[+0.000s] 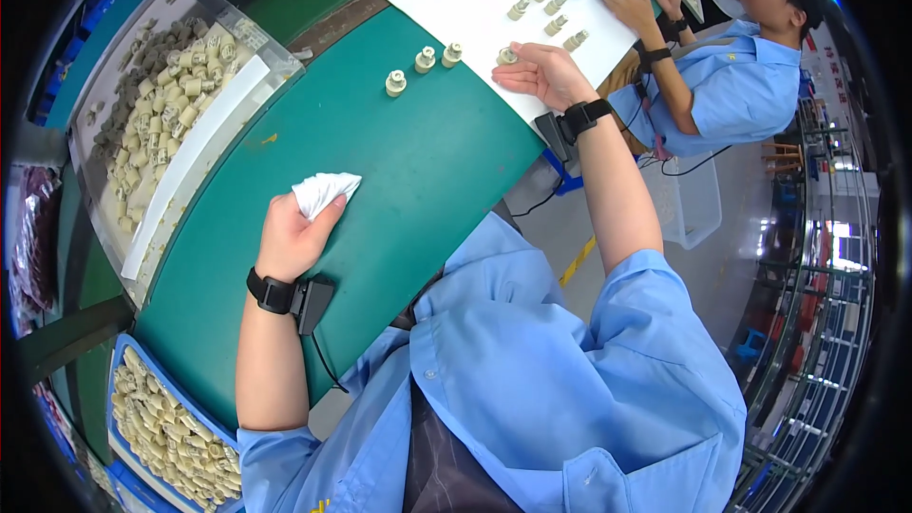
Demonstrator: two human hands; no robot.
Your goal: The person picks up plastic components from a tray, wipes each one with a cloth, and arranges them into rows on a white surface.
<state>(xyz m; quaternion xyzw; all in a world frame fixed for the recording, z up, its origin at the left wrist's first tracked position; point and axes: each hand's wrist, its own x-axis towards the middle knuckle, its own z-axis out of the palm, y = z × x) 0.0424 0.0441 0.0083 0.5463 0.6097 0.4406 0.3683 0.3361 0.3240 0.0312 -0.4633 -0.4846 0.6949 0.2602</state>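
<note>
**Two hands on the green bench, one with a cloth, one at a small spool**

The left hand [290, 237] lies on the green work surface [418, 161], near its front edge, with a black wrist band [273, 293] on the arm. Its fingers are closed around a crumpled white cloth [325, 192], which sticks out above the thumb and touches the green surface.

The right hand [543, 73] reaches far forward to the place where a white sheet [475, 0] covers the back part of the surface. The fingers are bent and they pinch a small cream-coloured plastic spool [507, 56], which stands just at the near edge of the white sheet. This arm also wears a black wrist band [582, 117].

Three more spools [423, 62] of the same kind stand in a short row on the bare green surface, to the left of the right hand and a little apart from each other. Four others [546, 8] stand on the white sheet behind the hand.

At the left side of the surface there is a clear plastic bin [242, 43], full of the same cream parts, with a white strip along its near wall. A blue tray [128, 361] with many such parts sits at the front left corner, below the left arm.

Another person in a blue shirt [736, 85] works at the far right end of the bench, with both hands near the white sheet.
</note>
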